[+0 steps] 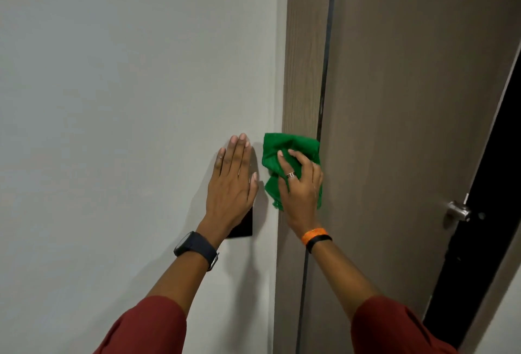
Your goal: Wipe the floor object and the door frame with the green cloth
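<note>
My right hand [300,184] presses the green cloth [290,146] against the brown wooden door frame [301,71], at about mid height of the view. The cloth is crumpled, and its lower part hangs down beside my wrist. My left hand [232,181] lies flat on the white wall [127,99] just left of the frame, fingers together and pointing up, holding nothing. It partly covers a black wall plate [242,226]. No floor object is in view.
The brown door [408,99] stands to the right of the frame, slightly ajar, with a metal knob [458,210] at its edge. A dark gap [479,212] runs beyond the door's right edge. I wear a dark watch on my left wrist and an orange band on my right.
</note>
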Demonstrator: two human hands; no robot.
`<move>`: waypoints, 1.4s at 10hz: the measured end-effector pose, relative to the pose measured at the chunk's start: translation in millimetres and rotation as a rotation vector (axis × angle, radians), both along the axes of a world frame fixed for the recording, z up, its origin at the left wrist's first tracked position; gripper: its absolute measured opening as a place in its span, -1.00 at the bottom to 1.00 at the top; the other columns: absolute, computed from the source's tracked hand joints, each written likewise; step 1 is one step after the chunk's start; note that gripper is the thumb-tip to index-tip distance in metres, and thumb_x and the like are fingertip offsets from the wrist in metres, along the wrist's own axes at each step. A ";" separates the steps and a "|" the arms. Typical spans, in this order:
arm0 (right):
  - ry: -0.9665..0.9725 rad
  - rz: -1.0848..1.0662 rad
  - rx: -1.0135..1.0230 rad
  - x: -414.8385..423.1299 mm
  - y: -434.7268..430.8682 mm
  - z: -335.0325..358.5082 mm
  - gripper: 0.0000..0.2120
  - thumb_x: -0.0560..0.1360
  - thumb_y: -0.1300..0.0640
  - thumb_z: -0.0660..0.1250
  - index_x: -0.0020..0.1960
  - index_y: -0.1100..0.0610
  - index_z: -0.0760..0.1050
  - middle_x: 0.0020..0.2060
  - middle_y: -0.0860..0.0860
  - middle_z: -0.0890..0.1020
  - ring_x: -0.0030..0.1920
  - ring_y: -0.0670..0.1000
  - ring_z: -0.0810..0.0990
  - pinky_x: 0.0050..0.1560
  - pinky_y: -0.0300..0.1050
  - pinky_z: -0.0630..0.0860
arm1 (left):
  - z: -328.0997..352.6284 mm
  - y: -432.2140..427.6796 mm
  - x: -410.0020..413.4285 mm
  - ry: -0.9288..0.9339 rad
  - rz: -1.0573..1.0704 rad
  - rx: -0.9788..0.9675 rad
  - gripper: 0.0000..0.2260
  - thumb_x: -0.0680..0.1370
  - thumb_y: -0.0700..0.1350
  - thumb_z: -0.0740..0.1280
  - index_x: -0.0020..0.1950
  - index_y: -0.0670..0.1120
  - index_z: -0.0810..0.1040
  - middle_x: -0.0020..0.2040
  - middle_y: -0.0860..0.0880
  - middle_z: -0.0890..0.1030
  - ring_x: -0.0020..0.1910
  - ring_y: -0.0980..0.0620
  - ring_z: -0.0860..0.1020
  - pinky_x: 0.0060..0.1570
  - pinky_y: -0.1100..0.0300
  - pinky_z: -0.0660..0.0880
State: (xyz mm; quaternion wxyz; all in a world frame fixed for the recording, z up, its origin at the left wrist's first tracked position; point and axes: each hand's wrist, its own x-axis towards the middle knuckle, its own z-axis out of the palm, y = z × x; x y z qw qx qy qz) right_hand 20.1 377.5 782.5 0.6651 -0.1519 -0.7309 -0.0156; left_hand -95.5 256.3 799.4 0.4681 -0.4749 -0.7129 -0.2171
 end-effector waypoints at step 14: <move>-1.382 0.173 -0.649 22.7 -207.0 -850.8 -0.31 0.69 -0.14 0.24 0.65 0.26 0.19 0.66 0.21 0.22 0.68 0.22 0.15 0.63 0.27 0.23 | -883.2 -226.0 58.2 -1.128 0.189 -0.776 -0.43 0.74 0.00 0.11 0.66 -0.26 0.07 0.68 -0.23 0.09 0.68 -0.18 0.04 0.66 -0.06 -0.12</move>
